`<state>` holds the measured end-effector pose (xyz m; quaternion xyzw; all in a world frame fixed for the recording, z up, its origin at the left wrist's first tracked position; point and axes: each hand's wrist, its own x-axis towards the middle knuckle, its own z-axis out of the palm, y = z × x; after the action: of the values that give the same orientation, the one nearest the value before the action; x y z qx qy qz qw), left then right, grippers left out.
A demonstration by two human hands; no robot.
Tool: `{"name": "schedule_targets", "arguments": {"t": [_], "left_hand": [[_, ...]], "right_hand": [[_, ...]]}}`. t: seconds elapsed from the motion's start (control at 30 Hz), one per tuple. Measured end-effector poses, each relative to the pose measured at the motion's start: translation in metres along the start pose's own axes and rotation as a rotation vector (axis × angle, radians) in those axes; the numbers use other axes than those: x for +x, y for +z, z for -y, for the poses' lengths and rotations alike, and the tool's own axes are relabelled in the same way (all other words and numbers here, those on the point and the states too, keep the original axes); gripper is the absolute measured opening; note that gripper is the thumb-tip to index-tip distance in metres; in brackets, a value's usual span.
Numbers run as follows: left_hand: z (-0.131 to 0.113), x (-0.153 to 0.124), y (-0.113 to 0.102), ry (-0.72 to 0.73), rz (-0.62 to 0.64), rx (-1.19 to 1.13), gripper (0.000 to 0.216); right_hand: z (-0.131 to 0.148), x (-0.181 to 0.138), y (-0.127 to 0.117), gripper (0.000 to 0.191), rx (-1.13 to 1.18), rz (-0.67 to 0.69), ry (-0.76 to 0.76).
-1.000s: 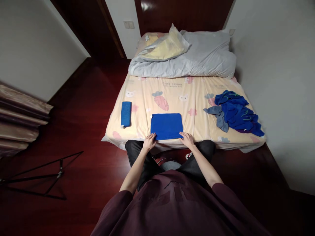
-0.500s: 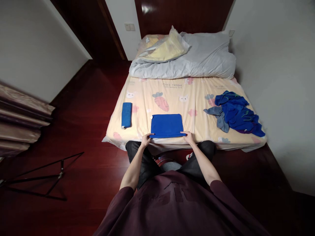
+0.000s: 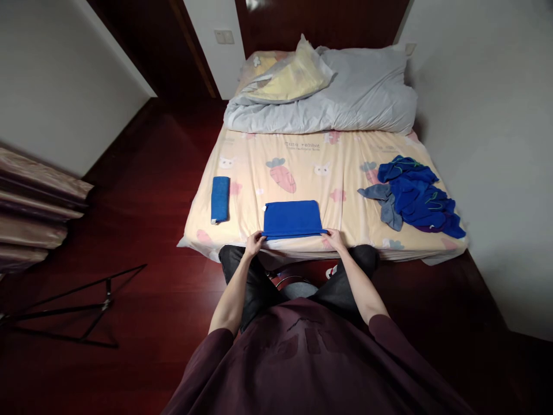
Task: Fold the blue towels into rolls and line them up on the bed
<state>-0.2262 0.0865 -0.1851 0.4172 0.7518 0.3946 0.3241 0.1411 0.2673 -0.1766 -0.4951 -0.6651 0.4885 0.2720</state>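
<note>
A blue towel lies flat as a rectangle at the front edge of the bed, with a small white tag at its far left corner. Its near edge is turned over in a narrow fold. My left hand pinches the left end of that fold, and my right hand pinches the right end. To the left rests a narrow, folded blue towel, also with a white tag. On the right is a crumpled pile of blue cloths with a grey-blue cloth beside it.
The bed has a cream sheet printed with carrots and rabbits. A grey quilt and a yellow pillow-like bundle lie at its head. A black tripod leg frame stands on the floor at left, near a curtain.
The near edge of the towel has been lifted and turned slightly away from me, with both hands moving with it. The camera view has shifted a little.
</note>
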Motion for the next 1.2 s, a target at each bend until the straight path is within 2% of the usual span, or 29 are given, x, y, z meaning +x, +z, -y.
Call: {"name": "schedule_targets", "arguments": {"t": [0.17,0.33,0.73,1.2], "left_hand": [[0.003,-0.006,0.001,-0.031,-0.032,-0.024,0.025],[0.007,-0.005,0.004,-0.066,-0.07,-0.022,0.028],[0.015,-0.002,0.003,-0.086,-0.098,0.024,0.031],[0.026,0.0,0.008,-0.062,-0.149,0.006,0.029]], "right_hand": [[-0.004,-0.002,0.002,0.055,0.05,-0.019,0.017],[-0.004,-0.002,0.004,0.063,0.058,-0.022,0.014],[-0.014,0.001,0.002,0.057,0.065,0.003,0.022],[-0.015,0.001,0.006,0.049,0.063,-0.04,0.044]]}}
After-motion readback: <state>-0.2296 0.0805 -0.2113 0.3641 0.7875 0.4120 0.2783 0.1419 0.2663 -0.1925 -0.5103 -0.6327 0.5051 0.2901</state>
